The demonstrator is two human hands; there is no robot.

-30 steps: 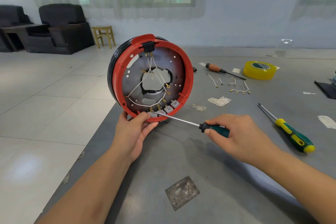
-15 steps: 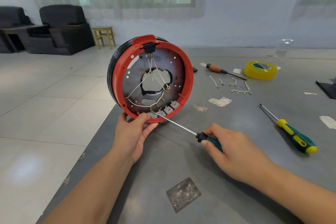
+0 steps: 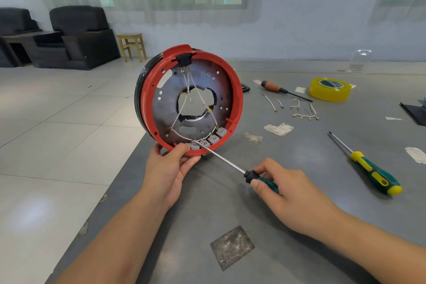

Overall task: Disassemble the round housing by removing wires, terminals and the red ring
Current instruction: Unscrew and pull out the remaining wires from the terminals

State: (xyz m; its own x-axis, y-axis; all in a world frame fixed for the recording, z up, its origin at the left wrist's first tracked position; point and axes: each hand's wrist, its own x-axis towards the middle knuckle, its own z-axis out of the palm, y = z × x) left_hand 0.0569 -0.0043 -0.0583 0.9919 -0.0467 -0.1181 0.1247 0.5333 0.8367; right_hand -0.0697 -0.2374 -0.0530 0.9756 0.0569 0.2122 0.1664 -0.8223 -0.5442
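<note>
Red ring (image 3: 238, 99) rims the round housing (image 3: 191, 101), propped on edge at the grey table's (image 3: 299, 226) near-left corner; left hand (image 3: 168, 168) grips its bottom rim, right hand (image 3: 292, 193) pinches a screwdriver (image 3: 230, 163), tip at the grey terminals (image 3: 208, 139).

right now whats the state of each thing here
round black housing with red ring: on edge, ring still on
white wires: still attached
grey terminals: in place
left hand: grips rim
right hand: holds green-handled screwdriver, tip at terminals
yellow tape roll: lying flat
</note>
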